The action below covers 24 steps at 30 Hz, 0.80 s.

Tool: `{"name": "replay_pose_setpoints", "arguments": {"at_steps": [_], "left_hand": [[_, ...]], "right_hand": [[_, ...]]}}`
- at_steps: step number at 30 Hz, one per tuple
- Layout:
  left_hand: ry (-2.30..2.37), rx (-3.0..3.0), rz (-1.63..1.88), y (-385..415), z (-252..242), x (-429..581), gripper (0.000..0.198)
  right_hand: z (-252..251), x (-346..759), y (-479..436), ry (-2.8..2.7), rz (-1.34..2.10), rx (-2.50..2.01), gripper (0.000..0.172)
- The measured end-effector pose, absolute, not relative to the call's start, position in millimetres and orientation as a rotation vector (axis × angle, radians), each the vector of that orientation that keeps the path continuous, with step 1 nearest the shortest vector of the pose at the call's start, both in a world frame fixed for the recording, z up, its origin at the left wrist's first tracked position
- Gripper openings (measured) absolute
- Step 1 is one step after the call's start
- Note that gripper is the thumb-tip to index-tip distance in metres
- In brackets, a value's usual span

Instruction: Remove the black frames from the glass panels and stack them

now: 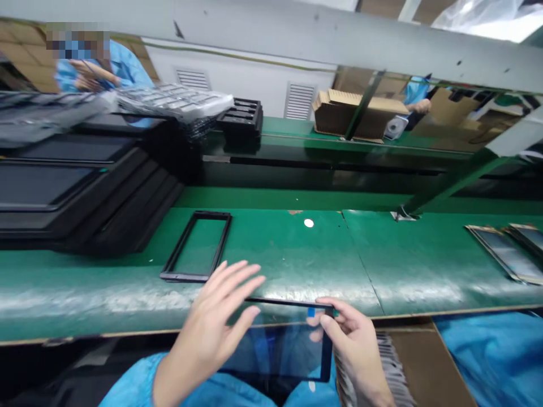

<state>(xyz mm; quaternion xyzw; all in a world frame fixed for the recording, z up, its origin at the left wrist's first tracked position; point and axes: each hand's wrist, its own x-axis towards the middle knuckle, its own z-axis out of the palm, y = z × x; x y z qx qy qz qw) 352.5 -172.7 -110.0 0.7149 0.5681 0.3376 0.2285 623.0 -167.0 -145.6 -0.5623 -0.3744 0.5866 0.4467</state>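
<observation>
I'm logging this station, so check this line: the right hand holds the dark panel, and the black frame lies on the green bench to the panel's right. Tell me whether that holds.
Not quite: the head view shows the black frame to the left of the dark panel, not its right. It does lie on the green bench, and the right hand does hold the panel.

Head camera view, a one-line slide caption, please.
Right hand grips a black-edged panel near one corner, open left hand over its other end, black frame on the green bench.
</observation>
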Motion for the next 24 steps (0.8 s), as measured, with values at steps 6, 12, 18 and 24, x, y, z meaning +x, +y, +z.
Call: {"name": "replay_pose_setpoints", "arguments": {"at_steps": [6, 12, 18, 24], "left_hand": [[1.405, 2.060, 0.617, -155.8, -102.3, 357.0, 0.027], [1.394, 1.869, 0.734, -158.7, -105.0, 347.4, 0.026], [1.279, 1.751, 0.554, -171.0, -108.8, 344.6, 0.037], [1.201, 1.042, 0.791, -184.5, -123.5, 352.9, 0.052]], "right_hand": [[-148.4, 601.5, -168.5, -0.812, 1.398, -1.444, 0.046], [-141.6, 591.8, -166.4, -0.816, 1.407, -1.418, 0.040], [-123.3, 586.3, -151.7, -1.185, 1.693, -1.188, 0.035], [-128.7, 590.1, -143.6, -1.130, 1.648, -1.002, 0.054]]}}
